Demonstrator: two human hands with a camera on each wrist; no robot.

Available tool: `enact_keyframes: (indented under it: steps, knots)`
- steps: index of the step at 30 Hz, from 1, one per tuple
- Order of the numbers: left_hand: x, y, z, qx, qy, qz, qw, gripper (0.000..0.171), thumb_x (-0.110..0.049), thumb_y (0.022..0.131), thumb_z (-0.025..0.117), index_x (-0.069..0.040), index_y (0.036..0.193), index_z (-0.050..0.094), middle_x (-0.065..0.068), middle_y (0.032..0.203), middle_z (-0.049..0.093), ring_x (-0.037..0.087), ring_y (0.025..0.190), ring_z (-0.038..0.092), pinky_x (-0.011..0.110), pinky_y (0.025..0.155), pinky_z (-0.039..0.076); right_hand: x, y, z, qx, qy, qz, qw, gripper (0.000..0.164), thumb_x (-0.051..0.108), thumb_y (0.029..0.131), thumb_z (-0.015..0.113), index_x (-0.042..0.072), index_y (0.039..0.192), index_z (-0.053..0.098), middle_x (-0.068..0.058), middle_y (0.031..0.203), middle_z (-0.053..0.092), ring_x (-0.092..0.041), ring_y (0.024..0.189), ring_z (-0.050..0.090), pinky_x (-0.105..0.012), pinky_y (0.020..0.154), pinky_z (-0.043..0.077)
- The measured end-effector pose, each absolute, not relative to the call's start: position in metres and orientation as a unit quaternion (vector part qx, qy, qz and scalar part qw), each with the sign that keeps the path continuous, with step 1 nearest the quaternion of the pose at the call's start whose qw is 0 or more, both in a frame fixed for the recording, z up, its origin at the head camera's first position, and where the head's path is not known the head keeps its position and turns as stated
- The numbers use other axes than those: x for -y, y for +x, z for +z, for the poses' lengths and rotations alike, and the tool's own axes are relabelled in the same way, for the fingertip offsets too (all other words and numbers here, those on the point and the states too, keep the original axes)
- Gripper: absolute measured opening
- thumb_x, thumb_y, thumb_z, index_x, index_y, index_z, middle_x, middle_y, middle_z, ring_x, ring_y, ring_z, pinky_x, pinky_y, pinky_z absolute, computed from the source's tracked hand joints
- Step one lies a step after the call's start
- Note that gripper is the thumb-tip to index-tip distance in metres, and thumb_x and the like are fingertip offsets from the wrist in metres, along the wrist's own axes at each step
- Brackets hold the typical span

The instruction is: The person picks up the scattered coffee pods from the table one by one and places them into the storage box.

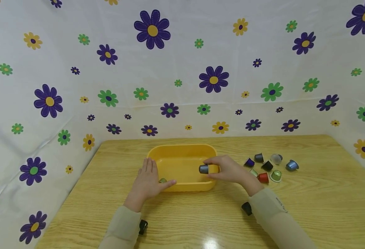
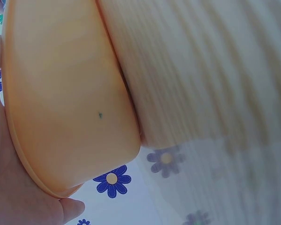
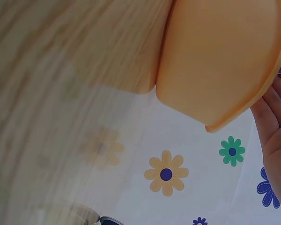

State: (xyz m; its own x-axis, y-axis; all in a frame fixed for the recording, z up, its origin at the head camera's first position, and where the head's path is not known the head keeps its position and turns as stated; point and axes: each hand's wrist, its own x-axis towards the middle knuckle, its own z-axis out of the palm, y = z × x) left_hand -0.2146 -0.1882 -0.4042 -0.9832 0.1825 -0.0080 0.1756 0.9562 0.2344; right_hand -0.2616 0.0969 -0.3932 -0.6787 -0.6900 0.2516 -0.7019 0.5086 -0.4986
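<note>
Over the right end of a yellow plastic tub (image 1: 182, 187), my right hand (image 1: 227, 169) pinches a dark grey-blue coffee capsule (image 1: 203, 169) between thumb and fingers. My left hand (image 1: 146, 181) lies with straight fingers along the tub's left rim, its thumb reaching over the front edge. Inside the tub, a green capsule (image 1: 162, 180) shows partly behind that thumb. The left wrist view has the tub's outer wall (image 2: 70, 93) with the left hand (image 2: 18, 183) at its rim. In the right wrist view the pinched capsule is mostly hidden behind the tub's rim.
Several loose capsules lie right of the tub, among them a red one (image 1: 263, 178), a light blue one (image 1: 292, 165), a green one (image 1: 276, 175) and a black one (image 1: 267, 166). A flowered cloth (image 1: 182, 62) hangs behind the wooden table (image 1: 195, 218).
</note>
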Motion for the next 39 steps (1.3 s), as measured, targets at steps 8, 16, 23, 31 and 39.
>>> enact_keyframes:
  steps: [8, 16, 23, 31, 39]
  knots:
    - [0.1882, -0.2152, -0.4025, -0.989, 0.090, 0.119, 0.017, 0.113, -0.077, 0.072, 0.034, 0.013, 0.135, 0.011, 0.029, 0.142, 0.002, 0.038, 0.130, -0.003, 0.050, 0.103, 0.010, -0.0949, -0.2629, -0.3960, 0.870, 0.399, 0.288, 0.011, 0.042, 0.019, 0.077, 0.070, 0.001, 0.114, 0.059, -0.009, 0.107, 0.061, -0.023, 0.096, 0.057, -0.036, 0.083, 0.045]
    - [0.1882, -0.2142, -0.4025, -0.989, 0.091, 0.118, 0.018, 0.112, -0.077, 0.072, 0.035, 0.013, 0.135, 0.011, 0.029, 0.141, 0.002, 0.038, 0.130, -0.003, 0.051, 0.102, 0.011, -0.0923, -0.2610, -0.3957, 0.872, 0.388, 0.297, -0.010, 0.045, 0.023, 0.079, 0.068, 0.001, 0.116, 0.057, -0.009, 0.113, 0.059, -0.022, 0.103, 0.054, -0.036, 0.087, 0.043]
    - [0.1878, -0.2140, -0.4025, -0.988, 0.092, 0.120, 0.015, 0.113, -0.077, 0.072, 0.034, 0.013, 0.135, 0.012, 0.029, 0.141, 0.003, 0.039, 0.130, -0.002, 0.052, 0.102, 0.011, -0.0923, -0.2604, -0.3956, 0.870, 0.384, 0.309, -0.019, 0.045, 0.024, 0.080, 0.066, 0.000, 0.118, 0.056, -0.010, 0.115, 0.058, -0.023, 0.105, 0.053, -0.038, 0.087, 0.043]
    - [0.1883, -0.2141, -0.4030, -0.988, 0.094, 0.119, 0.010, 0.112, -0.076, 0.072, 0.035, 0.013, 0.135, 0.012, 0.030, 0.141, 0.004, 0.039, 0.130, -0.002, 0.052, 0.102, 0.012, -0.0945, -0.2595, -0.3944, 0.870, 0.382, 0.310, -0.019, 0.045, 0.023, 0.081, 0.066, -0.001, 0.118, 0.055, -0.010, 0.115, 0.058, -0.023, 0.105, 0.053, -0.038, 0.088, 0.042]
    - [0.1884, -0.2142, -0.4026, -0.989, 0.095, 0.115, 0.008, 0.111, -0.076, 0.073, 0.035, 0.014, 0.135, 0.013, 0.030, 0.141, 0.005, 0.039, 0.130, -0.002, 0.051, 0.102, 0.012, -0.0983, -0.2565, -0.3920, 0.870, 0.381, 0.314, -0.009, 0.046, 0.022, 0.080, 0.067, -0.001, 0.118, 0.055, -0.011, 0.114, 0.058, -0.025, 0.106, 0.053, -0.040, 0.088, 0.042]
